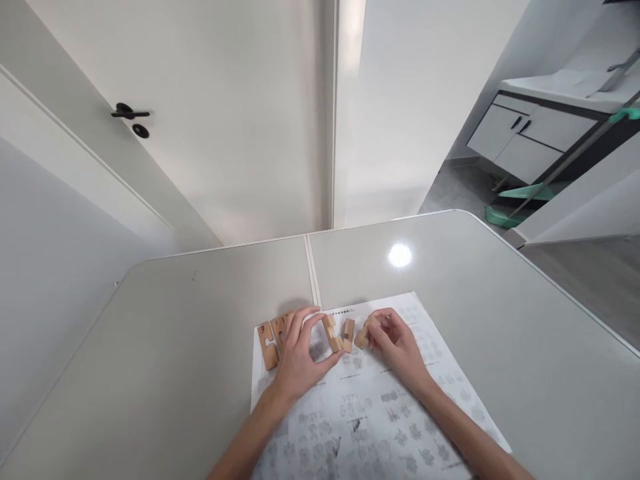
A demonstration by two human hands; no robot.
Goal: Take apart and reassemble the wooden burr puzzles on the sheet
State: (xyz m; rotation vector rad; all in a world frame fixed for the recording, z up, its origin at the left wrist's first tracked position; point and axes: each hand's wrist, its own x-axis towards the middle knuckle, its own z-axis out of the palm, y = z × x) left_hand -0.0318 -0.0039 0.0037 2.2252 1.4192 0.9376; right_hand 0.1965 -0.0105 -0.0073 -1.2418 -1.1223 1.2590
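Note:
My left hand (300,353) has its thumb and index finger at the two ends of a notched wooden puzzle piece (331,333). Right beside that piece stands another notched wooden piece (349,333), touching it or nearly so. A third small wooden piece (361,339) is pinched in the fingertips of my right hand (397,343), which partly cover it. To the left of my left hand, a wooden piece with a dark mark (268,347) lies on the paper sheet (370,413). Next to it, another marked piece (279,328) is partly hidden by my left fingers.
Printed diagrams of puzzle shapes cover the sheet, which lies on a grey table (175,367) with a seam (313,270). Beyond the table's far edge is a white door with a black handle (130,111). A white cabinet (535,127) stands at the far right.

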